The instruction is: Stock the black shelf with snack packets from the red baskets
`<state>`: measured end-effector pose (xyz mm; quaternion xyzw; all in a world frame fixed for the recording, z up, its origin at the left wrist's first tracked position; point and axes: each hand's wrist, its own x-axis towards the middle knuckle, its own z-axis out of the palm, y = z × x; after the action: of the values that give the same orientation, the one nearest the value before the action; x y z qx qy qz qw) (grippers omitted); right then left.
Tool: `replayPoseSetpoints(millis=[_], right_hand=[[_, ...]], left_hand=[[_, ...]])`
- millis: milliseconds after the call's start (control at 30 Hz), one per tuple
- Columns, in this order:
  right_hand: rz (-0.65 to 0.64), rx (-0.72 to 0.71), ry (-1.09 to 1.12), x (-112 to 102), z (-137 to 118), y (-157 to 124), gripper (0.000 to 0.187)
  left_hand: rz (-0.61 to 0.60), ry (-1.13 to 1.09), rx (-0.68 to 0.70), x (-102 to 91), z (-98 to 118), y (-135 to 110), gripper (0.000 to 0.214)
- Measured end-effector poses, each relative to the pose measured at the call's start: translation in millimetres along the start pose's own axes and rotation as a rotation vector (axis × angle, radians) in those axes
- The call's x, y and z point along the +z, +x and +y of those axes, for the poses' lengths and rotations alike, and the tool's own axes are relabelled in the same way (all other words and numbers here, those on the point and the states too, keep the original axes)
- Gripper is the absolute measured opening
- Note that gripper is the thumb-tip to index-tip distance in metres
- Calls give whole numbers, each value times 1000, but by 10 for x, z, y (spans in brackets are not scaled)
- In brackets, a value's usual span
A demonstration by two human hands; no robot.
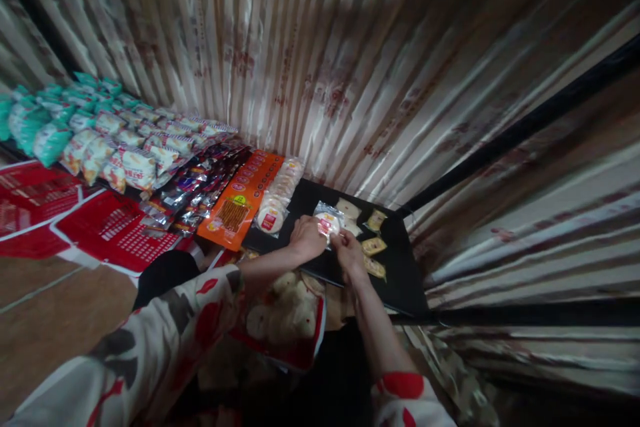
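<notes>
Head-worn camera looks forward and down along the wearer's own arms.
The single wide view sits close above the left hand (307,237) and right hand (349,253), which meet at a clear packet (329,219) near frame centre over a black board (400,273). Snack packets (125,147) run off to the upper left, and a pleated curtain (350,47) fills the top and right.

The packet (329,221) is a small clear wrapper over a round white disc with a red label. It sits face up, just above the middle of the black tray (400,280). The left hand (306,238) and right hand (349,252) pinch its near edge.
</notes>
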<state>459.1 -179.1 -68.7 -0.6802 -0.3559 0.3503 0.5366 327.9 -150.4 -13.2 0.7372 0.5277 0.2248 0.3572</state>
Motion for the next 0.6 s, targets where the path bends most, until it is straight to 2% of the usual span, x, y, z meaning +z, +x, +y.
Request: replayPoseSetpoints(millis=[167, 367, 500, 600], right_hand=[[111, -9, -177, 90, 27, 555, 42], [115, -63, -370, 282, 2, 1202, 29], [92, -74, -519, 428, -88, 1417, 26], [96, -100, -652, 525, -185, 1503, 27]], left_hand=[[-45, 47, -61, 62, 87, 465, 34], [-26, -12, -146, 244, 40, 1042, 32], [-14, -18, -161, 350, -62, 1313, 33], [-24, 2, -151, 356, -136, 1468, 30]])
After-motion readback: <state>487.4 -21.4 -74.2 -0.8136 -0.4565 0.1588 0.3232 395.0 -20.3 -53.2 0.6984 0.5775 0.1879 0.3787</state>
